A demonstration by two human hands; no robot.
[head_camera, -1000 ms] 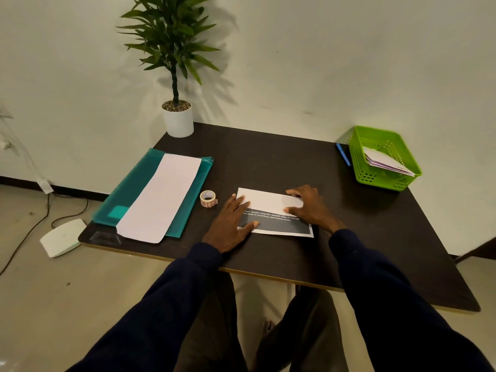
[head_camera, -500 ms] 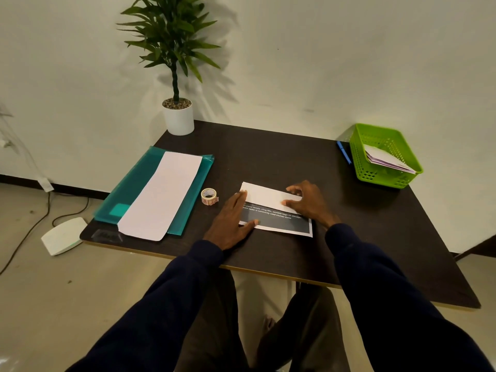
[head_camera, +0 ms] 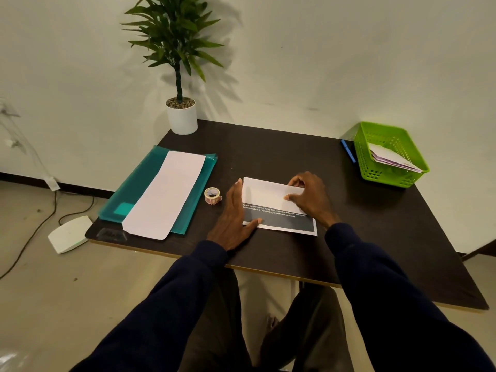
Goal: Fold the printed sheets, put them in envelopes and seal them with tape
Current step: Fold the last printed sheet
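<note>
Pale, bare wall is rising behind a dark brown rectangular table (head_camera: 268,157), where the work is sitting near the front edge. At the left, a translucent teal plastic folder (head_camera: 134,191) is lying flat with a long white paper piece (head_camera: 166,194) on top of it, probably an envelope, though I cannot tell for sure. At the far right corner, a bright green perforated plastic basket (head_camera: 386,181) is holding a small slanted stack of pale folded papers or envelopes (head_camera: 389,159). A leafy green plant in a white round pot (head_camera: 182,119) is standing at the far left corner. The white, dark-banded printed sheet (head_camera: 268,194) is lying between the hands, its long axis running left to right, its far part folded over white and a grey text band showing along the near side. The left hand (head_camera: 233,218) is lying flat with straight fingers along the sheet's left edge, thumb pressing the near left corner. The right hand (head_camera: 311,200) is curling its fingers round the flap's far right corner, thumb on top, pinching it. Both hands are touching the sheet, so the next crease seems to be running along that left-right axis. A small patterned tape roll (head_camera: 212,195) is sitting just left of the left hand, which is the nearer one to it. A slim blue pen (head_camera: 348,151) is lying beside the basket.
</note>
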